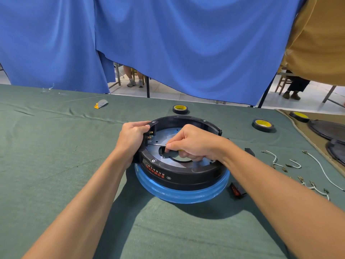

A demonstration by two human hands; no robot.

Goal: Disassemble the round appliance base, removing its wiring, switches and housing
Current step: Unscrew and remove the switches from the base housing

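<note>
The base (179, 176) sits at frame centre on the cloth (56, 165), open side up. Inside its ring, the right hand (194, 143) curls round a screwdriver (156, 144). The shaft lies level and points left at the switch (150, 136) in the left wall. The left hand (131, 137) grips that wall from outside and is the nearer hand to the switch, so any prying would probably push leftward against it.

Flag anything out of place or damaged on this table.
Nothing looks damaged. Loose white wires and a red switch lie on the cloth right of the round base, consistent with removed parts. A grey-and-yellow scrap lies far left.
</note>
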